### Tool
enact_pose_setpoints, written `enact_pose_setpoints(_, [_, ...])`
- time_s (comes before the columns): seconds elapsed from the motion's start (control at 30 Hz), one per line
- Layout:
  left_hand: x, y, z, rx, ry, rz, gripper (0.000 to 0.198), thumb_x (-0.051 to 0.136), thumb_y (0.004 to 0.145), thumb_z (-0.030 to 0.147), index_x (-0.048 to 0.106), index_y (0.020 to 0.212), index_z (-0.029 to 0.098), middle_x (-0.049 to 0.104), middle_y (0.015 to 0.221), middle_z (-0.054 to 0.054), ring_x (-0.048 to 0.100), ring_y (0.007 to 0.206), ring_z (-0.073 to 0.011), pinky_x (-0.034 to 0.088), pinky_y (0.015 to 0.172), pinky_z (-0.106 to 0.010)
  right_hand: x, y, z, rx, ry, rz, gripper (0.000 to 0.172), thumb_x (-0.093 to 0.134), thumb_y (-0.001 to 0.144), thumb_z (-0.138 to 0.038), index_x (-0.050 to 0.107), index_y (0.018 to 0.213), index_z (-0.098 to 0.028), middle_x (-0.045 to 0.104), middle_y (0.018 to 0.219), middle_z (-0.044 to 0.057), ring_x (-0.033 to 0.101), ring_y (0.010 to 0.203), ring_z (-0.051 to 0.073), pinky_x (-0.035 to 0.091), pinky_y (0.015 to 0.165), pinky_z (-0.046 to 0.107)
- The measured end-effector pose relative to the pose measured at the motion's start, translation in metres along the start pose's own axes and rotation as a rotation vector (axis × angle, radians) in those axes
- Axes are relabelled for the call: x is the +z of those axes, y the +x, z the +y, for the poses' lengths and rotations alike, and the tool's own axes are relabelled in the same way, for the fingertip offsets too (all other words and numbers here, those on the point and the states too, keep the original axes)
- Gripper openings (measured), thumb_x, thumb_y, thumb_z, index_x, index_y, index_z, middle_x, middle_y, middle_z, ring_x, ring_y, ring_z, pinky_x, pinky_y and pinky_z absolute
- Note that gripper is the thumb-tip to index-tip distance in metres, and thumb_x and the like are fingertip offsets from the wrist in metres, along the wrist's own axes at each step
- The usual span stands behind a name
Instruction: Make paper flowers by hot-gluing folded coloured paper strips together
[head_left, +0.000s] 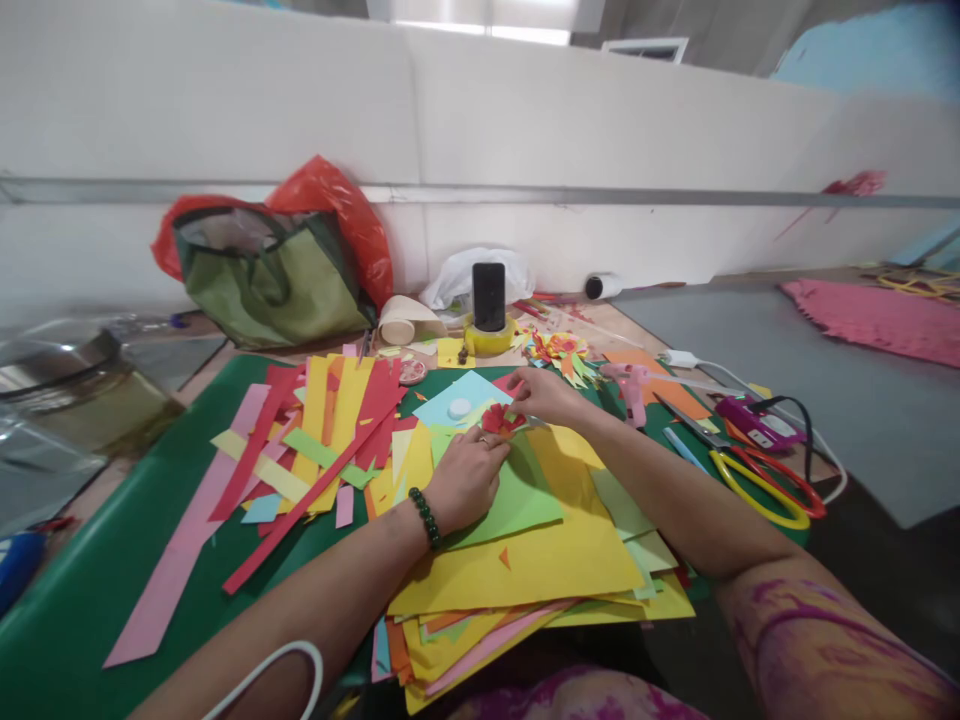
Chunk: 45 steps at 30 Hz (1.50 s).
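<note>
A small red paper flower point(501, 420) sits between my two hands, above a stack of coloured paper. My left hand point(466, 478), with a dark green bead bracelet at the wrist, has its fingertips closed at the flower's near left edge. From the right, my right hand point(546, 397) pinches the flower's upper right side with thumb and fingers. Beneath them lie a green sheet point(517, 500) and larger yellow sheets point(540, 575). Just behind the flower is a light blue sheet point(442, 397) with a small round white piece point(459, 408) on it.
Paper strips point(330, 430) lie across the green mat point(97, 560) to the left. Finished-looking paper flowers point(559, 348), a pink glue gun point(634, 390) and scissors point(750, 480) are on the right. Behind stand a phone point(489, 297) on a yellow tape roll point(489, 338) and a green bag point(270, 280).
</note>
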<state>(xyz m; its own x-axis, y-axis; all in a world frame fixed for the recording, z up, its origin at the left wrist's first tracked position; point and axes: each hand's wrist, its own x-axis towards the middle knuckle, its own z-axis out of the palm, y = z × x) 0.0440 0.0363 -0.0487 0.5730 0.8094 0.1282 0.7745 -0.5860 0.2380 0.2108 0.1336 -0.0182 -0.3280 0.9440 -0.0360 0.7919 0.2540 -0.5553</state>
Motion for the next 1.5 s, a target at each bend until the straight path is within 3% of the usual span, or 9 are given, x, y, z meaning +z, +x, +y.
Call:
enact_pose_setpoints(0.43, [0.006, 0.001, -0.003, 0.013, 0.015, 0.014, 0.033, 0.046, 0.083, 0.008, 0.065, 0.11, 0.014, 0.065, 0.122, -0.011, 0.054, 0.11, -0.0265, 0.045, 0.095, -0.043, 0.005, -0.007, -0.01, 0.058, -0.172, 0.028, 0.031, 0.068, 0.072, -0.027, 0.061, 0.102, -0.021, 0.071, 0.084, 0.0, 0.063, 0.073, 0.016, 0.035, 0.054, 0.023])
enact_pose_setpoints(0.73, [0.007, 0.001, -0.004, 0.024, 0.022, 0.016, 0.032, 0.047, 0.081, 0.007, 0.065, 0.107, 0.014, 0.066, 0.119, -0.011, 0.055, 0.109, -0.0262, 0.045, 0.096, -0.042, 0.008, -0.009, -0.013, 0.061, -0.222, 0.04, 0.033, 0.065, 0.073, -0.022, 0.062, 0.106, -0.021, 0.073, 0.085, 0.001, 0.064, 0.079, 0.019, 0.035, 0.056, 0.025])
enact_pose_setpoints(0.97, [0.006, 0.002, -0.004, 0.04, 0.008, 0.011, 0.033, 0.046, 0.081, 0.006, 0.065, 0.107, 0.012, 0.066, 0.119, -0.012, 0.056, 0.11, -0.0258, 0.045, 0.097, -0.041, 0.003, -0.009, -0.01, -0.014, -0.192, 0.088, 0.016, 0.066, 0.075, -0.033, 0.065, 0.085, -0.021, 0.072, 0.091, 0.002, 0.064, 0.085, 0.02, 0.04, 0.065, 0.025])
enact_pose_setpoints(1.1, [0.006, 0.002, -0.004, 0.056, 0.009, 0.03, 0.034, 0.047, 0.08, 0.006, 0.065, 0.109, 0.012, 0.066, 0.119, -0.013, 0.057, 0.105, -0.0259, 0.046, 0.094, -0.042, -0.008, -0.005, -0.002, -0.015, -0.148, 0.168, 0.016, 0.054, 0.083, -0.028, 0.065, 0.091, -0.019, 0.071, 0.097, 0.003, 0.063, 0.088, 0.017, 0.042, 0.071, 0.025])
enact_pose_setpoints(1.2, [0.006, 0.001, -0.004, 0.06, 0.012, 0.043, 0.036, 0.047, 0.08, 0.006, 0.065, 0.11, 0.012, 0.066, 0.12, -0.012, 0.057, 0.104, -0.0256, 0.046, 0.094, -0.042, -0.013, -0.002, 0.005, 0.006, -0.129, 0.152, 0.023, 0.054, 0.082, -0.026, 0.063, 0.102, -0.017, 0.07, 0.094, 0.004, 0.064, 0.083, 0.017, 0.043, 0.067, 0.024])
enact_pose_setpoints(1.33, [0.004, 0.002, -0.003, 0.054, 0.02, 0.03, 0.037, 0.046, 0.08, 0.005, 0.066, 0.11, 0.013, 0.066, 0.119, -0.012, 0.057, 0.103, -0.0254, 0.047, 0.094, -0.041, -0.009, -0.002, 0.009, 0.016, -0.131, 0.023, 0.045, 0.065, 0.075, -0.034, 0.06, 0.116, -0.016, 0.071, 0.092, 0.005, 0.065, 0.076, 0.017, 0.043, 0.06, 0.023])
enact_pose_setpoints(1.5, [0.003, 0.001, -0.003, 0.056, 0.01, 0.015, 0.038, 0.046, 0.081, 0.006, 0.064, 0.113, 0.012, 0.066, 0.12, -0.013, 0.057, 0.104, -0.0256, 0.047, 0.096, -0.043, 0.0, -0.005, 0.003, 0.017, -0.208, -0.016, 0.076, 0.075, 0.066, -0.039, 0.049, 0.133, -0.016, 0.067, 0.112, 0.011, 0.064, 0.094, 0.025, 0.045, 0.069, 0.027])
